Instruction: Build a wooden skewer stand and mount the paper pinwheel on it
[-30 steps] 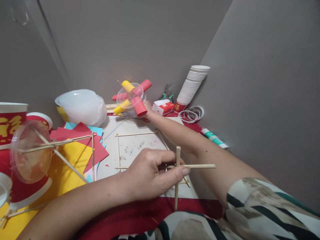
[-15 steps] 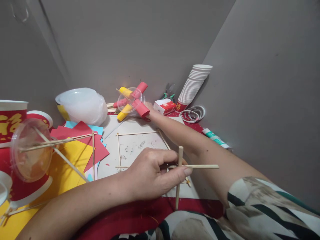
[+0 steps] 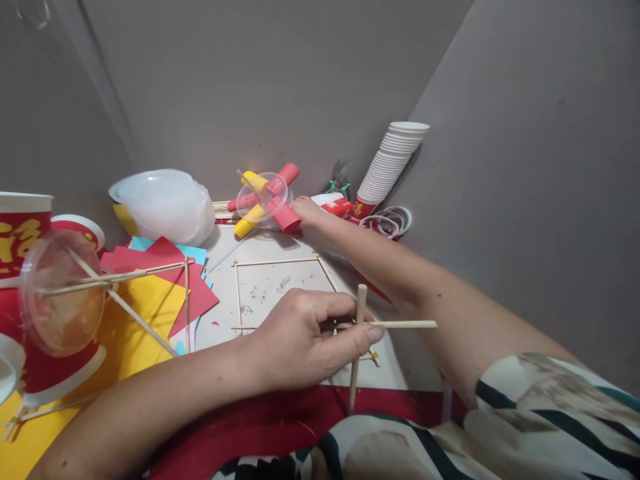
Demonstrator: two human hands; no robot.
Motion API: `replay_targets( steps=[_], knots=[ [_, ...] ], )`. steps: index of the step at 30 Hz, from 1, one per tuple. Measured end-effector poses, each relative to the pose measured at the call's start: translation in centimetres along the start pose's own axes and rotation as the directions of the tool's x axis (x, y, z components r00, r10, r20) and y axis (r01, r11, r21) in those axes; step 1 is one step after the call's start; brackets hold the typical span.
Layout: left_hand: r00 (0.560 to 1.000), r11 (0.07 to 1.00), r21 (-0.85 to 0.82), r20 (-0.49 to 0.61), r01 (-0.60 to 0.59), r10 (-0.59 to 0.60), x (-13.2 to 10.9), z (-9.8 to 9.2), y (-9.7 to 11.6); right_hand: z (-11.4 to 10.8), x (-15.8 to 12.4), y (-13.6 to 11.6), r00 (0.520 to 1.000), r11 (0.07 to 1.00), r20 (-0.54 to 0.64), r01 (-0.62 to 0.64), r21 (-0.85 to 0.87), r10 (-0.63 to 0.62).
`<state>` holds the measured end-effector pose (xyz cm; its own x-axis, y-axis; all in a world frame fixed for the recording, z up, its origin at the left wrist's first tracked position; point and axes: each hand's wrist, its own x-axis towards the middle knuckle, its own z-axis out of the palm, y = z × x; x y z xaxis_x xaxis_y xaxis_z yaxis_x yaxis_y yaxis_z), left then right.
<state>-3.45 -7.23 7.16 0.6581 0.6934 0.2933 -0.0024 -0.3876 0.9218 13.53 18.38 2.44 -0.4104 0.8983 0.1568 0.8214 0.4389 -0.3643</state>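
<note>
My left hand [image 3: 320, 337] is closed in a pinch on two crossed wooden sticks [image 3: 410, 325]. The thicker stick [image 3: 361, 303] stands nearly upright, and the thinner one lies level across it, at the thumb tip. Below this hand, a square frame of thin sticks [image 3: 275, 262] rests on the white board. My right hand [image 3: 306, 212] reaches to the back of the table, beside a pinwheel [image 3: 265, 197] of red and yellow paper tubes and clear plastic discs. Its fingers are mostly hidden, so their hold is unclear.
Left stand red paper cups [image 3: 25, 233], a clear lid with sticks [image 3: 60, 293] and coloured paper sheets [image 3: 150, 307]. Behind are a bagged stack of bowls [image 3: 165, 207], a red-white box [image 3: 337, 205], green-handled pliers [image 3: 340, 183], a leaning cup stack [image 3: 393, 163] and a coiled cable [image 3: 387, 222].
My right hand and forearm have shifted slightly to the right, away from the pinwheel and over part of the red-white box. My left hand keeps its pinch on the crossed sticks.
</note>
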Motion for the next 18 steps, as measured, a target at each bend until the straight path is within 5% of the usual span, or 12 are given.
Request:
replay_targets(
  steps=[4, 9, 13, 18],
  knots=[
    [0.999, 1.000, 0.013, -0.051, -0.011, 0.012, 0.3, -0.7, -0.3, -1.6, -1.0, -0.6, 0.997, 0.982, 0.008, -0.068, -0.177, 0.071],
    [0.970, 0.999, -0.034, -0.242, -0.016, 0.007, 1.6, -2.8, -1.0, -3.8, -4.6, -1.1, 0.985, 0.970, -0.105, -0.154, -0.190, 0.136],
    [0.909, 0.986, -0.165, -0.405, 0.035, -0.100, 2.7, -4.1, -2.0, -5.6, -10.2, -3.0, 0.976, 0.986, -0.190, -0.077, 0.150, 0.105],
    [0.867, 0.960, -0.277, -0.467, 0.047, -0.177, 3.3, -4.5, -3.3, -6.0, -17.6, -7.2, 0.994, 0.780, 0.003, -0.087, 0.620, 0.109]
  ],
)
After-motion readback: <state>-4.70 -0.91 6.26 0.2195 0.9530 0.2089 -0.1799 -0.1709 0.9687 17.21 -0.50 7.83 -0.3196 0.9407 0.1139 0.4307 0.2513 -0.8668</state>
